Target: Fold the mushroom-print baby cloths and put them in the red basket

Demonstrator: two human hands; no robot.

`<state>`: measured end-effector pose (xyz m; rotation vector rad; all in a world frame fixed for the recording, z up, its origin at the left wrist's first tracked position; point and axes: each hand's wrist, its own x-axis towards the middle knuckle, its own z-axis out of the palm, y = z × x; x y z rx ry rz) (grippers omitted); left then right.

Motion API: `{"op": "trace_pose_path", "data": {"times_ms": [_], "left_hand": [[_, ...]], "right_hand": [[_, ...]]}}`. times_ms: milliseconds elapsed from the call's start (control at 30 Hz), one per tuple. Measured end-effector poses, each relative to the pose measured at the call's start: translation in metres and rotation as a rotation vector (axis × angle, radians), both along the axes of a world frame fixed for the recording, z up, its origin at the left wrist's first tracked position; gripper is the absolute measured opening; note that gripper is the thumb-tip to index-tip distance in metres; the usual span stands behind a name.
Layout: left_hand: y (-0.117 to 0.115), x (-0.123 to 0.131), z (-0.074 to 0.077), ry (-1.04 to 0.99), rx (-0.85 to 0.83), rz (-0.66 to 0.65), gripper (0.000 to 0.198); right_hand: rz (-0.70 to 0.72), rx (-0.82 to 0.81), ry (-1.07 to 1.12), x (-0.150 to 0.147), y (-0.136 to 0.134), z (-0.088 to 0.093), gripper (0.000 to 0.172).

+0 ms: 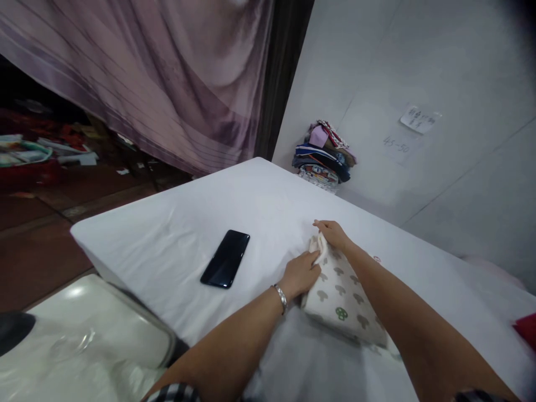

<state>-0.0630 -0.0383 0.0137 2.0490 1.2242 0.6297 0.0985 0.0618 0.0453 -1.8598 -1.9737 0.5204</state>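
Note:
A folded white cloth [341, 293] with grey-brown mushroom prints and one green print lies on the white-covered table [255, 195], right of the middle. My left hand [300, 273], a silver bracelet at its wrist, grips the cloth's left edge near the far end. At the far corner my right hand [334, 233] closes around the bunched edge, its fingers partly hidden behind the fabric. Both hands are close together. A black phone [226, 258] lies face up on the table to the left of my left hand, apart from it.
Folded clothes [322, 153] are stacked against the grey wall [460, 72] beyond the table. A pinkish curtain [201, 72] hangs at the back left. At the lower left stands a pale, glossy seat-like object [121, 312]. Something red [526, 329] shows at the right edge.

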Motion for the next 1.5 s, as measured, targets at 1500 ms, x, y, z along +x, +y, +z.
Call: {"op": "trace_pose_path", "data": {"times_ms": [1500], "left_hand": [[0.001, 0.003, 0.004, 0.110, -0.056, 0.171, 0.030]], "right_hand": [[0.014, 0.104, -0.103, -0.011, -0.068, -0.009, 0.059]]}}
